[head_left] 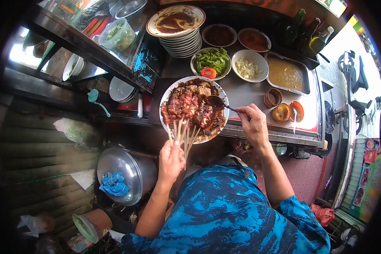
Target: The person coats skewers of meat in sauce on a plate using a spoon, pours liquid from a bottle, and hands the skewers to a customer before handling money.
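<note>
My left hand [171, 161] is closed around the sticks of several meat skewers [183, 106]. Their meat ends lie over a white plate [163, 99] smeared with dark sauce. More skewer sticks [191, 139] rest on the plate's near edge beside that hand. My right hand [254, 122] pinches the handle of a spoon [216, 101], whose dark, sauce-coated bowl is over the right part of the plate. Pale brown chunks [204, 90] sit at the plate's far side.
Behind the plate are stacked plates [180, 44], a bowl of green slices with tomato [211, 63], a bowl of pale slices [250, 65] and a tray of broth [288, 74]. Small cups [280, 112] stand right. A lidded metal pot [120, 175] is below left.
</note>
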